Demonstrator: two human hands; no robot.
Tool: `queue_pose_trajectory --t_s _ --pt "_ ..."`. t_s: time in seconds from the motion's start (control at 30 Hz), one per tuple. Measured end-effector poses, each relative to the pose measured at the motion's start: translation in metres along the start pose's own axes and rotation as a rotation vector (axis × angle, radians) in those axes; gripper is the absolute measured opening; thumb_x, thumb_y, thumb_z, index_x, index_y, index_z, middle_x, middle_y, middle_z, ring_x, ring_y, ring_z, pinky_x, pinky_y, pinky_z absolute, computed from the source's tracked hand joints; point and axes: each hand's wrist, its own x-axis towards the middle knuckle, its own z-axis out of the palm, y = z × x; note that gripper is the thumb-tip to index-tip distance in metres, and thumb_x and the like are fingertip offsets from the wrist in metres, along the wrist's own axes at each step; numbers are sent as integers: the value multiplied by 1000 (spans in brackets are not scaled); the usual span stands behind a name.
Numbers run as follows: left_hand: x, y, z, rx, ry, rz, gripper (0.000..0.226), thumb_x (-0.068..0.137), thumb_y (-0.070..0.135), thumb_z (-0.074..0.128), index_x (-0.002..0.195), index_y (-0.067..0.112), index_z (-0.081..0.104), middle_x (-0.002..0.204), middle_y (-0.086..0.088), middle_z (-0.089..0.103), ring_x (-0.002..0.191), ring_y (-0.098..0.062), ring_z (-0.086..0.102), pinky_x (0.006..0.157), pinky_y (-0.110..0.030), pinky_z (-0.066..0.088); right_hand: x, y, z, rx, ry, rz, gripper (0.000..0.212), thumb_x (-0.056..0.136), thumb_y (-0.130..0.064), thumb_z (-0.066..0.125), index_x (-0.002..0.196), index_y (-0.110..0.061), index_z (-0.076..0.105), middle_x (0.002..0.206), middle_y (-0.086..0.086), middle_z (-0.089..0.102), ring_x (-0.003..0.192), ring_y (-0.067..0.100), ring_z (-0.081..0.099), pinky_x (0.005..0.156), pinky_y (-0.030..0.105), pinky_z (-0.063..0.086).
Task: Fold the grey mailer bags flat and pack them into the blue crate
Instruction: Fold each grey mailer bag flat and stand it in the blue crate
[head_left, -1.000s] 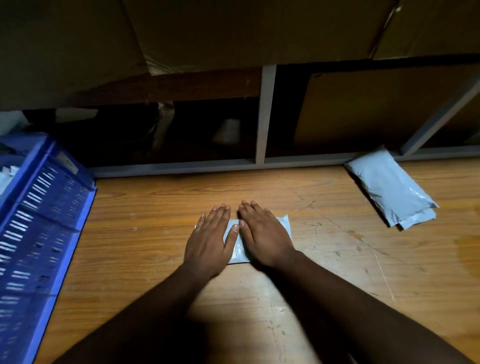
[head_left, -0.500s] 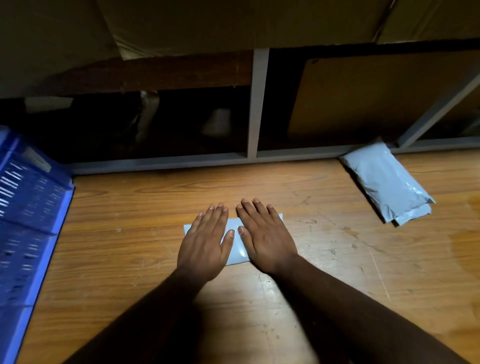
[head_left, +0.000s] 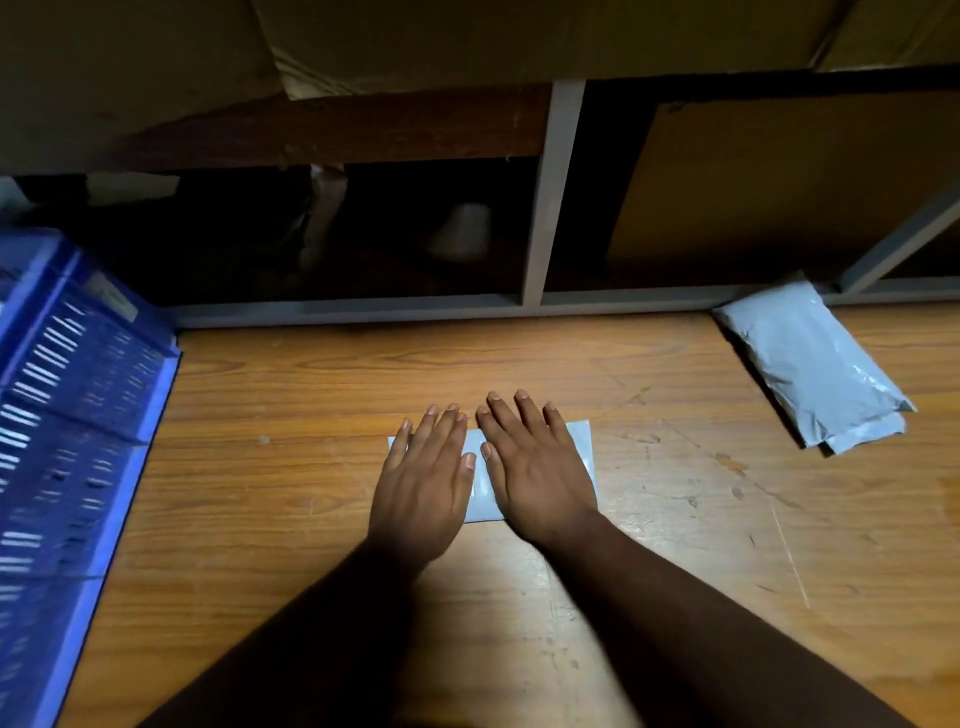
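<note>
On the wooden tabletop (head_left: 260, 519), both hands lie flat, fingers straight — left hand (head_left: 423, 480) and right hand (head_left: 537, 475) pressing a folded grey mailer bag (head_left: 480, 483). Another grey mailer bag (head_left: 810, 364) lies well apart to the right — the blue crate (head_left: 78, 415) stands at left

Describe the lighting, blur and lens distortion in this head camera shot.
Head view: light pools on the wooden floor around the left hand, right hand and folded mailer bag; forearms and the shelf recess above sink into shadow; the blue crate is motion-smeared at the left edge; the second mailer bag shows slight glare; the wide lens tilts the shelf frame's uprights.
</note>
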Motion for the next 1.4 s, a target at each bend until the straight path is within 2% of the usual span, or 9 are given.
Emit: queue_pose_trajectory --t_s 0.13,0.23,0.4,0.57,0.77,0.9,1.07,1.27,1.4 --pt "9 3 1 64 -37 -20 57 108 40 24 153 11 45 161 -6 40 152 -24 31 124 -48 24 5 -4 4 -5 -18 18 54 112 -39 21 159 -19 38 168 1 30 156 31 21 126 53 17" --pt "4 1 -1 66 -84 -37 65 107 48 12 158 16 37 166 -2 32 155 -18 23 127 -44 16 -1 3 -1 39 -31 -23 56 111 -40 18 160 -19 35 169 1 27 157 27 18 126 51 18" --pt "-10 -12 -6 5 -104 -92 72 105 58 7 163 18 20 171 1 14 158 -14 2 129 -40 5 -25 33 -8 56 -11 74 60 111 -47 13 165 -22 16 173 -2 10 160 19 2 129 45 4" --pt "-9 -8 -13 -15 -148 -104 79 101 64 1 164 20 17 171 2 12 158 -13 1 128 -42 -1 -22 30 -20 97 -119 97 65 108 -54 12 166 -23 9 173 -4 0 160 19 -5 129 45 -3" --pt "-7 6 -12 -43 -42 -20 69 107 56 9 162 19 26 168 5 18 157 -13 13 128 -41 11 -19 0 -16 30 -30 4 63 107 -50 22 160 -18 35 168 8 28 156 32 22 127 50 12" --pt "-5 7 -1 36 -62 1 65 109 48 9 159 15 34 165 0 33 156 -17 22 127 -42 16 -18 -10 0 59 -19 42 61 109 -46 16 163 -18 26 171 6 20 158 32 13 128 52 9" --pt "-1 11 -1 94 -103 13 60 109 39 19 157 9 37 164 -8 35 155 -24 24 126 -45 19 -16 -12 3 22 -54 41 60 109 -42 21 161 -14 32 170 11 22 157 36 15 127 54 13" --pt "-8 0 -6 78 -124 -12 70 107 55 14 161 12 27 168 -5 26 157 -20 17 127 -44 14 -26 10 0 97 3 3 61 110 -50 23 162 -19 29 171 4 21 158 26 15 128 48 11" --pt "-8 -3 -13 72 -193 -45 77 101 64 2 164 21 13 171 0 14 158 -18 7 128 -43 5 -36 20 -6 74 -24 80 65 109 -57 19 164 -23 19 173 2 9 160 25 1 128 49 2"
